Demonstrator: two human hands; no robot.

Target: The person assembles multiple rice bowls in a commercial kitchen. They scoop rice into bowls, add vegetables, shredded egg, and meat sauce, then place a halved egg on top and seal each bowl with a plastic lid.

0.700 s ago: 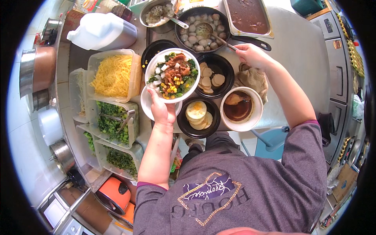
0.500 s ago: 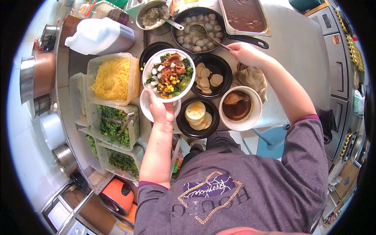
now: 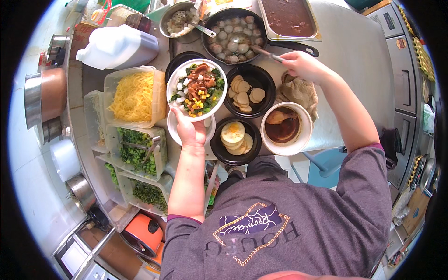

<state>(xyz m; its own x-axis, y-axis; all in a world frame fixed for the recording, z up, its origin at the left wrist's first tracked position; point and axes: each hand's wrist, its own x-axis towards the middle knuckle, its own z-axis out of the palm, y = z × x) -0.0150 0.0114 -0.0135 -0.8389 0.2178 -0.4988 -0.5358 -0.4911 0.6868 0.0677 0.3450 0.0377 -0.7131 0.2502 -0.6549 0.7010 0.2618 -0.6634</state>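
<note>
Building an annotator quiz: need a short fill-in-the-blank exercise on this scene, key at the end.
1. The left hand holds a topped bowl whose colour is ____.
2. The ladle at the frying pan is held in the person's ____ hand.
3. The shreds in the clear plastic tub are ____.
4. The round dish of pale slices is coloured ____.

Missing words: white; right; yellow; black.

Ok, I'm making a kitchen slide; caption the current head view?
Left hand holds a bowl of greens and corn; right hand holds a spoon at a pan of round balls.
</note>
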